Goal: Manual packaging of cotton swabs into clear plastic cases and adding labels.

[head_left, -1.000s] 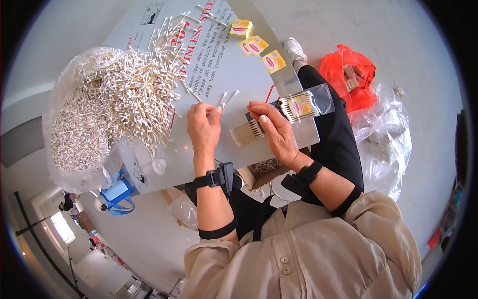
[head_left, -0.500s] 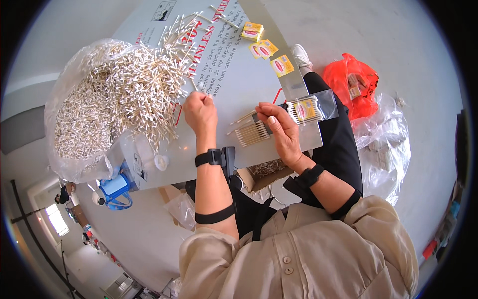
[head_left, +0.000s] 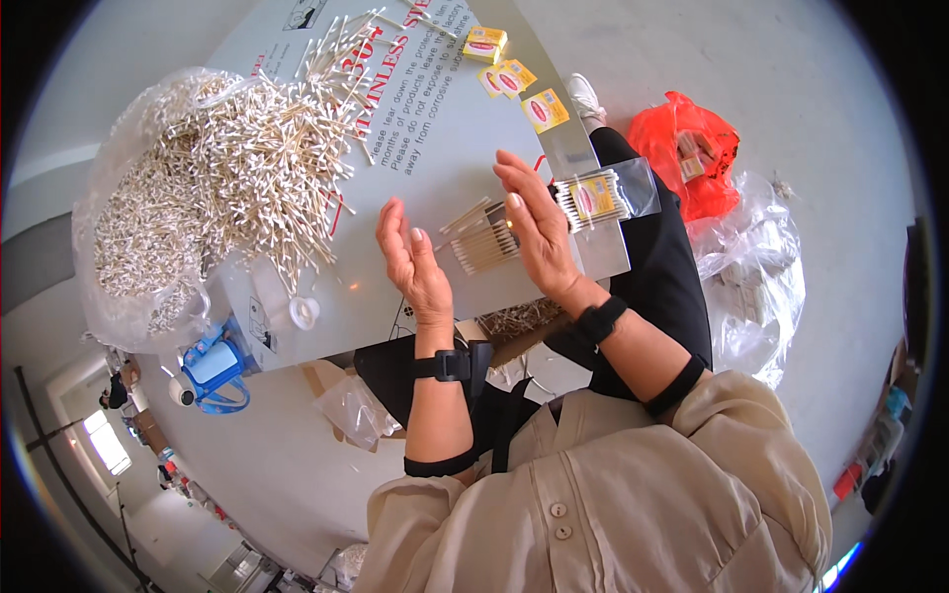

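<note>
My left hand (head_left: 415, 265) hovers over the table with its fingers stretched out, and nothing shows in it. A row of cotton swabs (head_left: 481, 245) lies between my hands, a few of them angled at its top. Over the right end of that row is my right hand (head_left: 539, 235), fingers extended and apart from the thumb; its palm is partly hidden. Just right of it, a clear pouch (head_left: 641, 188) filled with swabs and a yellow card (head_left: 594, 197) lies at the table's right edge.
A large clear bag (head_left: 91, 222) spills a heap of cotton swabs (head_left: 272, 163) across the left of the table. Yellow cards (head_left: 545, 110) lie at the far right edge. A blue container (head_left: 214, 368) stands by the near left corner. Red (head_left: 682, 124) and clear bags (head_left: 756, 267) are right.
My left hand has come right and nearer from the heap's edge, its closed fingers opening out. My right hand has turned more upright beside the swab row. The whole view has shifted slightly.
</note>
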`<state>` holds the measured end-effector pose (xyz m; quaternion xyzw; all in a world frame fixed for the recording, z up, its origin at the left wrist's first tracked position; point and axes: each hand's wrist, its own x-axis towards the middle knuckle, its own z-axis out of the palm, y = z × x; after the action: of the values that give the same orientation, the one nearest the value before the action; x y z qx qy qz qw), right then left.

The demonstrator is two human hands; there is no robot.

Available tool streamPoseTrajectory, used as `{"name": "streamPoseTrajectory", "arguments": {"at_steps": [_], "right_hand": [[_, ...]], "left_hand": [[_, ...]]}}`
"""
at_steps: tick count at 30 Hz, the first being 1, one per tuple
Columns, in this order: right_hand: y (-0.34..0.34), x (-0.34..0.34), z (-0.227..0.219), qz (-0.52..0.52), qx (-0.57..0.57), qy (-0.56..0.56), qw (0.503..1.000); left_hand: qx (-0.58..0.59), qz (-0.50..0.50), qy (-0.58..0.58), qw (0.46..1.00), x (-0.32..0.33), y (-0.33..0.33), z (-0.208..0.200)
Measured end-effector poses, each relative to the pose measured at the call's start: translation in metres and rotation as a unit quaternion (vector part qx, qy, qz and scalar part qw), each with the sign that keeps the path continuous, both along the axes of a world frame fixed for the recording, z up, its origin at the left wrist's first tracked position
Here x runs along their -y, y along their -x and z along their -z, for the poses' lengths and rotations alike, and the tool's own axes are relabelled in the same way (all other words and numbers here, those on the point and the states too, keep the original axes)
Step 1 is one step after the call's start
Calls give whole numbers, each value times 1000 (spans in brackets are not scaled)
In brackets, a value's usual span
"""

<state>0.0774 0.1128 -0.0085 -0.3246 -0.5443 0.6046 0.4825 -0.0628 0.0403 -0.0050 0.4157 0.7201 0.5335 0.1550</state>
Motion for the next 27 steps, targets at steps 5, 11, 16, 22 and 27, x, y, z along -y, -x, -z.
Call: {"name": "streamPoseTrajectory", "arguments": {"at_steps": [5,11,16,22,27], "right_hand": [[9,-1,7,-37,2,16,999],[3,-1,8,-63,19,28,997],[1,3,5,-9,5,42,999],[1,3,11,-33,21,40,998],[-4,0,11,-26,-27,85,996]], "left_hand": [[155,-4,-78,985,-14,-21,6],[170,49,-54,983,-21,-23,6],[187,48,-84,978,-21,-23,8],[167,58,-41,983,-22,-29,1],[136,28,-86,987,-15,-26,6]]}}
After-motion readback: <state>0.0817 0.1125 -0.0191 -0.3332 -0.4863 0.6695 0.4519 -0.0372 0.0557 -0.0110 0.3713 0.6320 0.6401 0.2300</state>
